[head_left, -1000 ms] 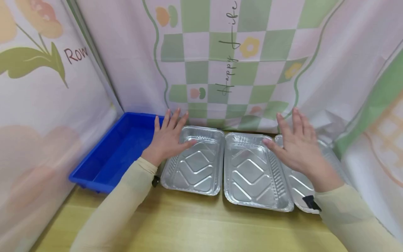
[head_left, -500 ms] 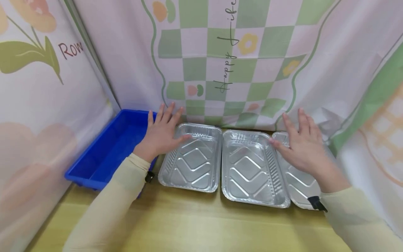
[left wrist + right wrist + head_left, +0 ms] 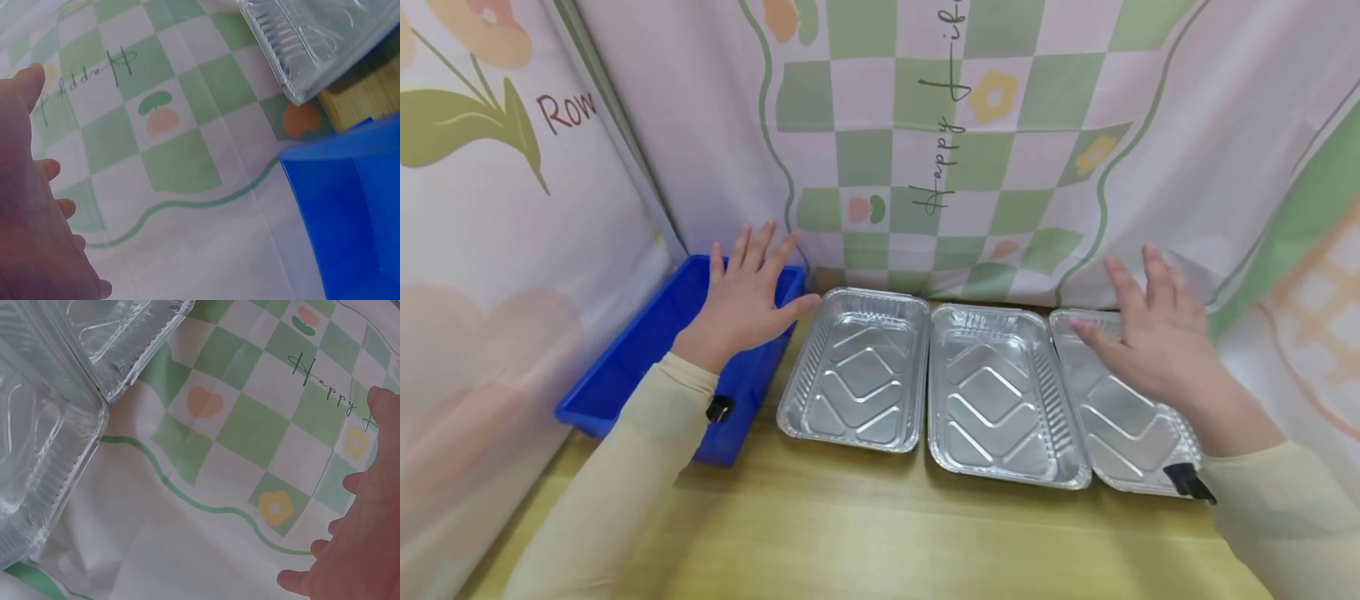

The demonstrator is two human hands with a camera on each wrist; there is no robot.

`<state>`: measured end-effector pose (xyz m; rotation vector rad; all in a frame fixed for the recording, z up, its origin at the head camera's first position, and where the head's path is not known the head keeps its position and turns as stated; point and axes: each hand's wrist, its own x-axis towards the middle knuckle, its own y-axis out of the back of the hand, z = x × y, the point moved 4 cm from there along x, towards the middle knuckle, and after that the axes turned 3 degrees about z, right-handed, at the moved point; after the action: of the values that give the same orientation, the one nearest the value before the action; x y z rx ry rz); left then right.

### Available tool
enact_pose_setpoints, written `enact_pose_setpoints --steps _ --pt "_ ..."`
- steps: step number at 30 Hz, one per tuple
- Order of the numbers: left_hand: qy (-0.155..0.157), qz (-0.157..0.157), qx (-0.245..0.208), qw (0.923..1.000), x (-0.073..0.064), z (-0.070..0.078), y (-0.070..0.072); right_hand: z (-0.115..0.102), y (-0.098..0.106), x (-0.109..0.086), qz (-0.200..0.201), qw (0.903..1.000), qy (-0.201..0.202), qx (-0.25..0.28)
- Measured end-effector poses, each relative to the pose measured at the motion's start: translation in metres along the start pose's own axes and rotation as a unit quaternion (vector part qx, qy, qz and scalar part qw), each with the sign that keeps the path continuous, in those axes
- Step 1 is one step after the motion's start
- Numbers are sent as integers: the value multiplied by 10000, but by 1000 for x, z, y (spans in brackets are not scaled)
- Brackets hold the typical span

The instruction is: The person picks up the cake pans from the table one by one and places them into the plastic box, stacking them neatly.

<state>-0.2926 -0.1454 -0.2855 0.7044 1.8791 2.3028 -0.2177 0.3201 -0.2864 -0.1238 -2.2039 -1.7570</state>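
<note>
My left hand (image 3: 741,300) hovers over the blue tray (image 3: 647,350), fingers spread and straight, holding nothing. Over the rightmost foil pan (image 3: 1120,417), my right hand (image 3: 1161,342) is held up in the same way with nothing in it. Two more foil pans stand between the hands: the left foil pan (image 3: 861,375) and the middle foil pan (image 3: 1000,392). No contents show in the foil pans. In the left wrist view the left hand (image 3: 37,206) is at the left edge, apart from the blue tray (image 3: 344,212). The right wrist view shows the right hand (image 3: 356,537) away from the pans.
A wooden table (image 3: 880,533) carries the tray and pans in a row. Behind them hangs a checkered curtain (image 3: 925,167) reading "Happy Life". A floral curtain (image 3: 497,250) closes the left side, and more cloth (image 3: 1300,250) hangs at the right.
Both hands have moved apart: the left one leftward from the left foil pan to over the blue tray, the right one further right over the rightmost pan. The containers stay in place.
</note>
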Motion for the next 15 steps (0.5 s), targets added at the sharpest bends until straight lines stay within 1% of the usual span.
enact_pose_setpoints --steps 3,7,11,14,15 --pt "69 1 -17 10000 -4 -8 3 5 3 -2 35 10000 1 -48" --pt "165 91 -40 9998 -10 -19 4 13 6 -5 89 9998 -16 -154" --pt "245 181 -82 9995 -17 -29 7 22 8 -10 51 9999 -73 -89" --pt "279 175 -150 9993 -21 -35 9 32 9 -15 20 9998 -152 -101" --pt "290 169 -169 9993 -23 -37 10 36 9 -16 9 9997 -171 -179"
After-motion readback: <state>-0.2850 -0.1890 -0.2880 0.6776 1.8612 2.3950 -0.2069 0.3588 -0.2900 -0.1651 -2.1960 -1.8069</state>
